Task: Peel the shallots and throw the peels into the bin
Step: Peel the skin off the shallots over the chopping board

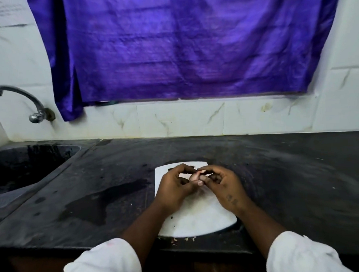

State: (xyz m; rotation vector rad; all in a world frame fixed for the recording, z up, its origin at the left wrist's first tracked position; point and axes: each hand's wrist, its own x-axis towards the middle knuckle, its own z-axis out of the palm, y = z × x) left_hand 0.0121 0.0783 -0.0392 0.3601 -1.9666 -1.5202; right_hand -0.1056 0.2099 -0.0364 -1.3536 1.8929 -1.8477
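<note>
A small pinkish shallot (193,177) is held between both hands above a white cutting board (199,222) on the dark counter. My left hand (176,187) grips it from the left, thumb lying under it. My right hand (222,185) pinches a pale strip of peel (201,172) at the top of the shallot with its fingertips. Most of the shallot is hidden by my fingers. No bin is in view.
A dark sink (24,164) with a metal tap (20,100) lies at the left. A wet patch (107,198) darkens the counter left of the board. Small peel scraps (184,239) lie at the counter's front edge. A purple curtain (180,44) hangs behind.
</note>
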